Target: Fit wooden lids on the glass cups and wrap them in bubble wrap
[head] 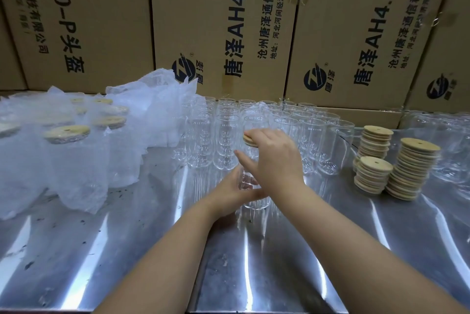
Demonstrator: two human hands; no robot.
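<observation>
A clear glass cup stands upright on the steel table in front of me. My left hand grips its lower body from the left. My right hand lies flat on top of a round wooden lid and presses it onto the cup's mouth; only the lid's left edge shows. Behind stand several rows of bare glass cups. To the right rise three stacks of wooden lids. On the left, several lidded cups wrapped in bubble wrap stand together.
Large printed cardboard boxes form a wall at the back. A loose heap of bubble wrap lies between the wrapped cups and the bare ones. More glass cups stand at the far right. The steel table reaches toward me.
</observation>
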